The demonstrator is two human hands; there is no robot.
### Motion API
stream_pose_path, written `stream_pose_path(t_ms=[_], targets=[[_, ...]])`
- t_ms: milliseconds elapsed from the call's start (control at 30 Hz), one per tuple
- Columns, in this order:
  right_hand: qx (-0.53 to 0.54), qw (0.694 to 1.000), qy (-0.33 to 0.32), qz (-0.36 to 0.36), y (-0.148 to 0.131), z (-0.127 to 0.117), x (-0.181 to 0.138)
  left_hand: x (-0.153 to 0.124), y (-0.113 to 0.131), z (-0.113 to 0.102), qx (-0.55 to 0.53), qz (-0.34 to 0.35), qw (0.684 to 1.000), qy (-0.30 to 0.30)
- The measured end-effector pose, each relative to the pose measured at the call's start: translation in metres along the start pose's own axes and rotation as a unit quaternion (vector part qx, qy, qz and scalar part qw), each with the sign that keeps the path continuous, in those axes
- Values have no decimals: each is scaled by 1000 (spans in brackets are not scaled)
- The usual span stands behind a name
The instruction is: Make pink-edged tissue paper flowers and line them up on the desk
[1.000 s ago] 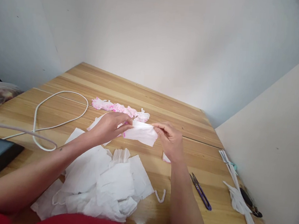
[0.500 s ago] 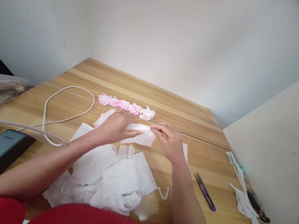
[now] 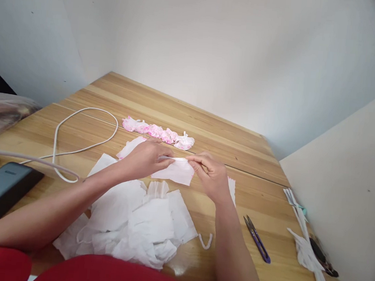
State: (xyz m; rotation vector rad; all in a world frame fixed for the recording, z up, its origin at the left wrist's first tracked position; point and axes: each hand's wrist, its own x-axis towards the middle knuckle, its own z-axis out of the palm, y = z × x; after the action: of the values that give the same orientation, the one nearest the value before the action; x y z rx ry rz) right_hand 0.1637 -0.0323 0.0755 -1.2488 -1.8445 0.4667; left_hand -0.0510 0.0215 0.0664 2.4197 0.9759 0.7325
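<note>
A thin white sheet of tissue paper with pink-tinged edges is stretched between my two hands, its upper edge gathered into a narrow fold. My left hand pinches the fold at its left, thumb in front. At the other end my right hand grips it between thumb and fingertips. Just beyond the hands lies a row of crumpled pink-and-white paper flowers. Another pink-edged sheet shows partly behind my left hand. Closer to me is a loose pile of white sheets.
Purple-handled thread snips lie right of my right forearm, near a short white twisted strip. White strips run along the table's right edge. At left are a looped white cable and a dark box-shaped device.
My left hand has shifted slightly and its thumb has come up to the fold, which looks narrower and flatter now. The right hand stays nearly in place.
</note>
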Motion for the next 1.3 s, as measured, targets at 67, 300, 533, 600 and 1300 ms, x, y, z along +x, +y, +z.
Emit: stream_pose_path(t_ms=[67, 300, 533, 600, 1300], targets=[[3, 1000, 1, 2, 0, 0, 0, 1, 1, 0, -9, 11, 1000, 4], [47, 997, 27, 63, 5, -6, 0, 3, 3, -2, 5, 44, 997, 64], [94, 990, 25, 104, 5, -9, 1, 4, -2, 3, 97, 106, 980, 135], [85, 991, 25, 97, 4, -6, 0, 3, -1, 3, 120, 124, 975, 141], [137, 985, 8, 101, 9, -1, 0, 1, 7, -4, -112, -28, 986, 116]])
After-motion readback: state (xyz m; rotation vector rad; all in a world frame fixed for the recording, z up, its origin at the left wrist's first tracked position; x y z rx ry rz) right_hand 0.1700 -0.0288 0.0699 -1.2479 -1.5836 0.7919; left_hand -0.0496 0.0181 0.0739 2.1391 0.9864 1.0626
